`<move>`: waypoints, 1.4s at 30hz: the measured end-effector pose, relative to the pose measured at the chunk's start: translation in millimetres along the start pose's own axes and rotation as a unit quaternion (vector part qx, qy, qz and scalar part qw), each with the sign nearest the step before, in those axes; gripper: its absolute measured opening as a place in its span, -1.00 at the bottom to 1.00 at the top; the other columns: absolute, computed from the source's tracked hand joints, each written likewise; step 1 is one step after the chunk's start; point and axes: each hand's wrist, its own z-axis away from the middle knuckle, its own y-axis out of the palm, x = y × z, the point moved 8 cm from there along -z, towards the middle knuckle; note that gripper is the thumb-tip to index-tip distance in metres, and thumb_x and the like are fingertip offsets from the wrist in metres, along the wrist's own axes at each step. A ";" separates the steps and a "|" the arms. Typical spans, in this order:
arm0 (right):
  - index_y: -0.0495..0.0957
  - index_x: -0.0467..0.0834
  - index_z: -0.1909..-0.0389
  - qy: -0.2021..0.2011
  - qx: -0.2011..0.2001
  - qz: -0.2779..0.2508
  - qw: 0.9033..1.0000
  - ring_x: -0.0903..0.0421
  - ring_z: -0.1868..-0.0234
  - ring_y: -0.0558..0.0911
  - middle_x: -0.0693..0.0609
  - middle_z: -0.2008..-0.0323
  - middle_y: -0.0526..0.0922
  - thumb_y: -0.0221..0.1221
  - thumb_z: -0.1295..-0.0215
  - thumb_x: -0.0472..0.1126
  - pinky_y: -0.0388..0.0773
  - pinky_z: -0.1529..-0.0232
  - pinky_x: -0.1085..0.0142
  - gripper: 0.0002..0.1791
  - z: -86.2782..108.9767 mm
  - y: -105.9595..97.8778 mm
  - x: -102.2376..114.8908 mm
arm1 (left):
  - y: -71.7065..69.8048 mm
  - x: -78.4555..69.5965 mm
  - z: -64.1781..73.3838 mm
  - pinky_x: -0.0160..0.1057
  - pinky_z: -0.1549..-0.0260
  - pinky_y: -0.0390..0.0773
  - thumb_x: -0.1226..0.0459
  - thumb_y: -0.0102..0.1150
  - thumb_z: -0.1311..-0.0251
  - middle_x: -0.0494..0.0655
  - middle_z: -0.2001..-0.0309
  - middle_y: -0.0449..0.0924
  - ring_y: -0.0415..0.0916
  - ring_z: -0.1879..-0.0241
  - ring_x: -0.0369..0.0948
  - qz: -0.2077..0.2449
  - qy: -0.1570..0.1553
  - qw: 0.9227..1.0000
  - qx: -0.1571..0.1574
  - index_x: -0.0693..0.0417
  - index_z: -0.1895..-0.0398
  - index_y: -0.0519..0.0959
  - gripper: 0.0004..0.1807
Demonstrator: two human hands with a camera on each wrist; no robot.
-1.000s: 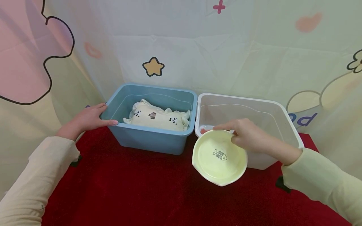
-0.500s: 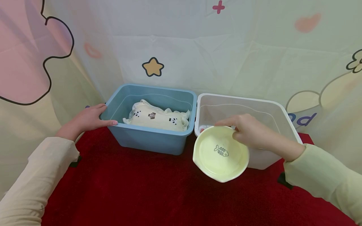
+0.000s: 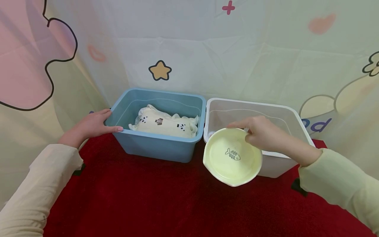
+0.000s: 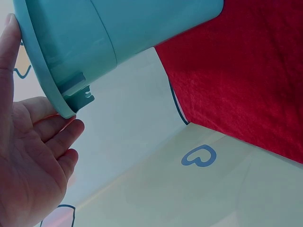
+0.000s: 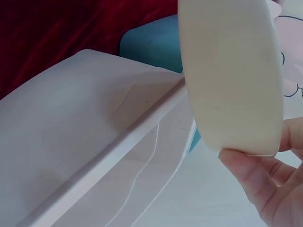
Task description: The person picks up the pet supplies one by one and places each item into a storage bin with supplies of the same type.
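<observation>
My right hand (image 3: 262,133) pinches the far rim of a pale yellow bowl (image 3: 216,158) with a fish-bone drawing inside. The bowl is tilted, its inside facing me, in front of a white bin (image 3: 251,104) and overlapping its near rim. From the right wrist, the bowl (image 5: 229,80) shows its outer side, with the thumb (image 5: 241,168) at its edge. My left hand (image 3: 94,125) rests on the left front corner of a blue bin (image 3: 154,149), thumb over the front rim. Inside that bin lies a cream frilled pillow (image 3: 164,123) printed with animal faces.
The two bins stand side by side on a red cloth (image 3: 133,197), with their rims close together. Behind them hangs a pale curtain (image 3: 189,65) with printed shapes. Bowl and right hand hide much of the white bin's inside.
The right hand has moved the bowl slightly up and to the right. Something reddish inside the white bin has become hidden behind the bowl. The left hand stays on the blue bin.
</observation>
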 end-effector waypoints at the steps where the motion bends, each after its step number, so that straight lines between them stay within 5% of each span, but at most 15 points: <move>1: 0.58 -0.09 0.09 0.000 0.000 -0.001 1.000 0.15 0.50 0.32 -0.01 0.16 0.64 -0.10 0.23 -0.61 0.22 0.59 0.43 -0.36 0.0 -0.6 -0.5 | 0.0 0.1 0.0 0.25 0.04 0.30 -0.26 0.06 0.09 0.30 -0.26 0.05 0.14 -0.14 0.22 0.000 0.000 1.000 0.001 0.23 -0.32 0.01 0.04; 7: 0.56 -0.09 0.06 0.009 0.005 -0.008 1.000 0.10 0.37 0.40 -0.05 0.11 0.62 -0.07 0.19 -0.60 0.28 0.55 0.39 -0.37 0.0 -4.3 -3.1 | 0.2 0.9 -0.1 0.25 0.04 0.30 -0.27 0.06 0.09 0.30 -0.27 0.04 0.14 -0.14 0.22 -0.001 0.000 1.000 0.000 0.23 -0.32 0.01 0.04; 20: 0.53 -0.08 0.02 0.021 0.010 -0.010 1.000 0.17 0.61 0.29 -0.06 0.09 0.60 -0.11 0.18 -0.59 0.19 0.67 0.42 -0.36 -1.9 -12.4 -10.2 | -0.8 -1.2 1.4 0.24 0.04 0.31 -0.25 0.07 0.09 0.31 -0.26 0.05 0.14 -0.13 0.22 0.004 -0.001 1.000 -0.001 0.24 -0.32 0.00 0.04; 27: 0.52 -0.13 0.01 0.020 0.015 -0.011 1.000 0.25 0.71 0.03 -0.07 0.10 0.61 -0.13 0.20 -0.60 0.08 0.71 0.46 -0.34 -3.5 -14.9 -13.2 | -1.4 -1.0 0.8 0.23 0.05 0.32 -0.25 0.07 0.09 0.29 -0.25 0.09 0.18 -0.11 0.20 0.001 0.002 1.000 -0.006 0.23 -0.31 0.03 0.03; 42: 0.48 -0.09 -0.04 0.018 0.024 -0.007 1.000 0.23 0.72 0.10 -0.09 0.06 0.58 -0.10 0.13 -0.58 0.13 0.71 0.45 -0.35 -6.1 -20.5 -19.6 | -1.0 0.1 0.0 0.24 0.04 0.30 -0.26 0.06 0.09 0.29 -0.25 0.08 0.17 -0.12 0.21 -0.008 0.003 1.000 -0.006 0.24 -0.31 0.03 0.04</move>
